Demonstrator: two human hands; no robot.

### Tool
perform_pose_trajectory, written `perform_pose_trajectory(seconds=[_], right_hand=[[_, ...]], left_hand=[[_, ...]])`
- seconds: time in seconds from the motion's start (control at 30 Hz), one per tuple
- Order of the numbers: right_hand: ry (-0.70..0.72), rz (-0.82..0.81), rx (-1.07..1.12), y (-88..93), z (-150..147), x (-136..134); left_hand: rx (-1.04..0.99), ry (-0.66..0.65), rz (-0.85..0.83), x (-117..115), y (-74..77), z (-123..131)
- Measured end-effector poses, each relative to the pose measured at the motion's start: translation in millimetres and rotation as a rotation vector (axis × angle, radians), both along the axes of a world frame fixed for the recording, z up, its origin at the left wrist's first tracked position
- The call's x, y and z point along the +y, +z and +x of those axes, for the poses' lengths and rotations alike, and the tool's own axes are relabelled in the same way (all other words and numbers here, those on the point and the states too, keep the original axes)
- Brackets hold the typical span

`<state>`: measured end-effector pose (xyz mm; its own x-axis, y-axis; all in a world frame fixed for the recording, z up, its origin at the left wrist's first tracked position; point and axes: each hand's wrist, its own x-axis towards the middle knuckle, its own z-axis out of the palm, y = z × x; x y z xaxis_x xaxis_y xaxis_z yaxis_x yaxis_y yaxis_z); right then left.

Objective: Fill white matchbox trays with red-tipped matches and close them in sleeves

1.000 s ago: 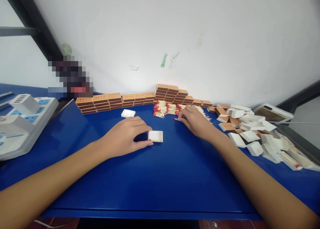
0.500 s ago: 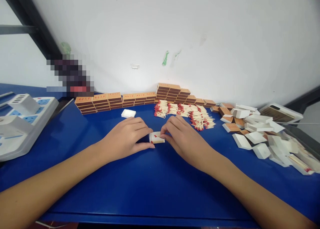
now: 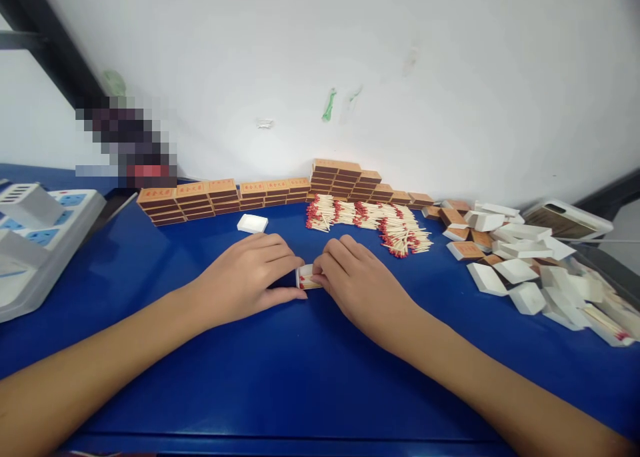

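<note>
A small white matchbox tray [image 3: 304,269] lies on the blue table, with some red-tipped matches [image 3: 309,282] in it. My left hand [image 3: 253,270] steadies its left end between thumb and forefinger. From the right, my right hand [image 3: 360,280] reaches over the tray with fingertips pinched together at the matches; how many they hold is hidden. Beyond both hands spreads a heap of loose matches [image 3: 367,217]. Another white tray [image 3: 253,224] sits behind my left hand.
Brown matchboxes [image 3: 335,170] stand stacked in a row along the white wall. Many white trays [image 3: 523,270] and box sleeves are piled at the right, near a phone-like object [image 3: 567,220]. A white power strip [image 3: 60,244] occupies the left side of the blue table [image 3: 300,384].
My right hand has shifted slightly left, its fingertips now further over the tray and covering more of it. My left hand keeps its hold. The view has tilted a little.
</note>
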<state>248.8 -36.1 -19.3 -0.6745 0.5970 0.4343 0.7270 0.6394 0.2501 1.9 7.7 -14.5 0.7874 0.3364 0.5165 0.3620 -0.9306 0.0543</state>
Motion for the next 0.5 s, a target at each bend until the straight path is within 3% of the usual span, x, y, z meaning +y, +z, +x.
perform_pose_trajectory(seconds=[0.2, 0.33, 0.5], right_hand=[[0.003, 0.0, -0.003, -2.2, -3.1, 0.4], [0.036, -0.086, 0.06, 3.3, 0.2, -0.2], [0.001, -0.147, 0.284, 8.3, 38.2, 23.7]], left_hand=[[0.0, -0.001, 0.001, 0.3, 0.8, 0.3], [0.003, 0.003, -0.004, 0.2, -0.2, -1.0], [0.009, 0.022, -0.041, 0.7, -0.6, -2.8]])
